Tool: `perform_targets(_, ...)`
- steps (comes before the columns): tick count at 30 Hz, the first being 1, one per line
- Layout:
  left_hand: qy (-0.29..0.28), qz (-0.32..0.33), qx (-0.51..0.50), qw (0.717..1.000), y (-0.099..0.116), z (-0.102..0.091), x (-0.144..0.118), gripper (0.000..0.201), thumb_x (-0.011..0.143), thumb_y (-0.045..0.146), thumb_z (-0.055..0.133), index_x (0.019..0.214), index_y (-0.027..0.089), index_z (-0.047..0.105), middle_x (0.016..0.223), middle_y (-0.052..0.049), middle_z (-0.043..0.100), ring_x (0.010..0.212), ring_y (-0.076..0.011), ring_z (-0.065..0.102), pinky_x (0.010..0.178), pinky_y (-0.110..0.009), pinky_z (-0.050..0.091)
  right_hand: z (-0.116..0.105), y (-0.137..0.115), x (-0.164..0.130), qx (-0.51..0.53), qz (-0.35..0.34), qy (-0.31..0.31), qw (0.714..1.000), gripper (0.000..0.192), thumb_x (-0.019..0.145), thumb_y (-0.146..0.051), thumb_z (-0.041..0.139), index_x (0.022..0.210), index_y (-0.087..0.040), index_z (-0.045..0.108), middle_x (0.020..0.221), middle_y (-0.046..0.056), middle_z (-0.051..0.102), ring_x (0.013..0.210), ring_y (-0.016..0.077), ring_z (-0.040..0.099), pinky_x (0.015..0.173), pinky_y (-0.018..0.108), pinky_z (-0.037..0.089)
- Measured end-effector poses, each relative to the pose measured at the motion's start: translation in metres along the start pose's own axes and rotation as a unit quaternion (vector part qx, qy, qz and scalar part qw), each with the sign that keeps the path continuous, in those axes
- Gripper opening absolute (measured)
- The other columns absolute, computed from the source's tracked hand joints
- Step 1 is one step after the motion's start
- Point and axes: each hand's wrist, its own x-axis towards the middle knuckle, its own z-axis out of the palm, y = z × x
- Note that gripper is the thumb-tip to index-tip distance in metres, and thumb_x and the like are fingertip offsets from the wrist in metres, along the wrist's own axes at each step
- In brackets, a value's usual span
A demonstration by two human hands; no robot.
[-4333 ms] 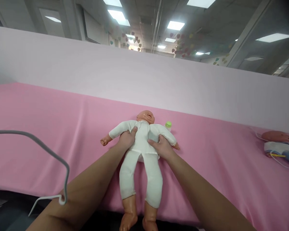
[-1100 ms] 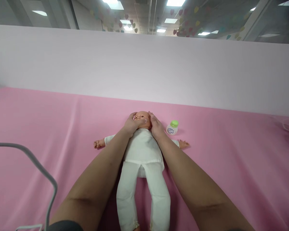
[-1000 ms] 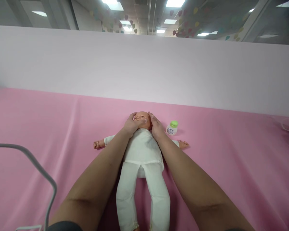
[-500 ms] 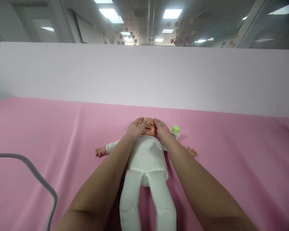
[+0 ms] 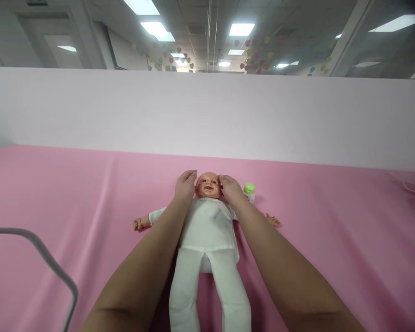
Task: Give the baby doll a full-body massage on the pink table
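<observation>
A baby doll (image 5: pixel 208 226) in white clothes lies on its back on the pink sheet, arms spread, its head away from me. My left hand (image 5: pixel 186 185) is beside the left side of the doll's head (image 5: pixel 208 186), fingers stretched out and a small gap showing at the fingertips. On the other side, my right hand (image 5: pixel 230 188) rests its extended fingers against the temple. Neither hand grips anything. A small bottle with a green cap (image 5: pixel 249 190) stands just right of my right hand, its lower part partly hidden by my wrist.
Pink sheet (image 5: pixel 72 184) covers the surface, with a low white wall (image 5: pixel 207 115) behind it. A grey cable or tube (image 5: pixel 44 253) curves in at lower left. At the far right edge is a clear container (image 5: pixel 413 186), partly out of view.
My left hand has moved left off the doll's face, uncovering its eye and cheek. My right hand stays at the other side of the head. The view has tilted slightly.
</observation>
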Motion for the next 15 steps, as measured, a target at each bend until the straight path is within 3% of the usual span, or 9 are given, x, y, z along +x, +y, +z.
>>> perform_targets(4,-0.035,-0.017,-0.014,0.999,-0.004,0.008,-0.006,0.027,0.084,0.036,0.069,0.105,0.022,0.078,0.111,-0.007,0.077,0.108,-0.0248,0.068,0.094,-0.035,0.052,0.007,-0.007,-0.004,0.039,0.02,-0.022,0.999,0.042,0.088,-0.063,0.056,0.105,-0.03,0.076,0.096,0.001,0.078,0.093,0.0252,0.069,0.084,0.04,0.056)
perform_targets(8,-0.046,-0.026,0.0,0.999,-0.008,0.009,-0.006,0.031,0.085,0.038,0.071,0.111,0.023,0.077,0.116,-0.008,0.078,0.111,-0.0265,0.07,0.099,-0.038,0.053,0.012,-0.011,-0.006,0.091,0.024,-0.035,0.995,0.043,0.086,-0.061,0.065,0.113,-0.031,0.076,0.111,0.003,0.079,0.11,0.029,0.069,0.095,0.044,0.054)
perform_targets(15,-0.058,0.006,0.04,0.997,-0.016,0.01,-0.008,0.05,0.079,0.043,0.082,0.123,0.022,0.072,0.121,-0.01,0.077,0.111,-0.0281,0.072,0.098,-0.038,0.055,0.016,-0.011,-0.013,0.01,0.005,0.009,1.0,0.051,0.081,-0.062,0.072,0.117,-0.027,0.071,0.119,0.006,0.076,0.112,0.0278,0.07,0.097,0.042,0.053)
